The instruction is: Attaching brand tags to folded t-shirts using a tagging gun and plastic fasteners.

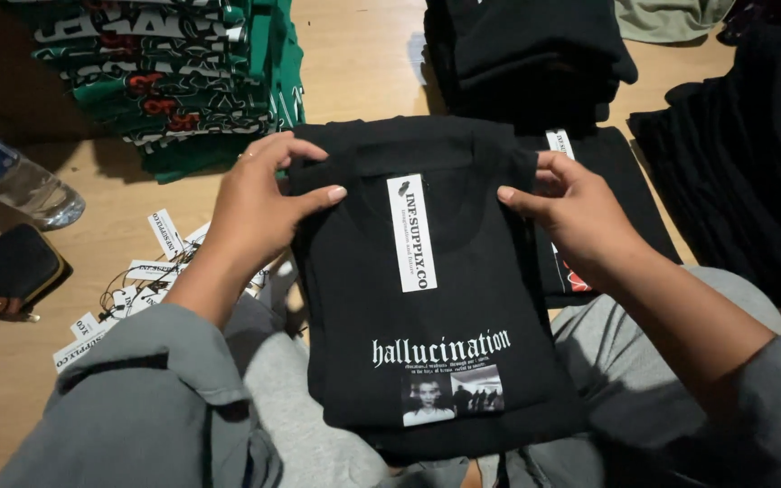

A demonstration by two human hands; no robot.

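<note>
Folded black shirt (436, 298) on the person's lap, white tag (411, 232) on its collar. Left hand (259, 203) and right hand (571, 212) pinch its upper corners. Green shirts (183, 81) stacked on the floor (363, 54).

Counts, placed relative to the folded black T-shirt (427, 298) at centre: hands on it, 2 — left hand (259, 203) on its left edge, right hand (576, 212) on its right edge; white hang tag (411, 232) on its chest, 1. Left of it: plastic water bottle (11, 176), 1; dark pouch (18, 264), 1; loose white tags (151, 271) in a heap, at least five, exact number not readable. Behind it: green shirt stack (174, 77), 1, layers uncountable; black garment piles (535, 54), 2, the second to its right.
</note>
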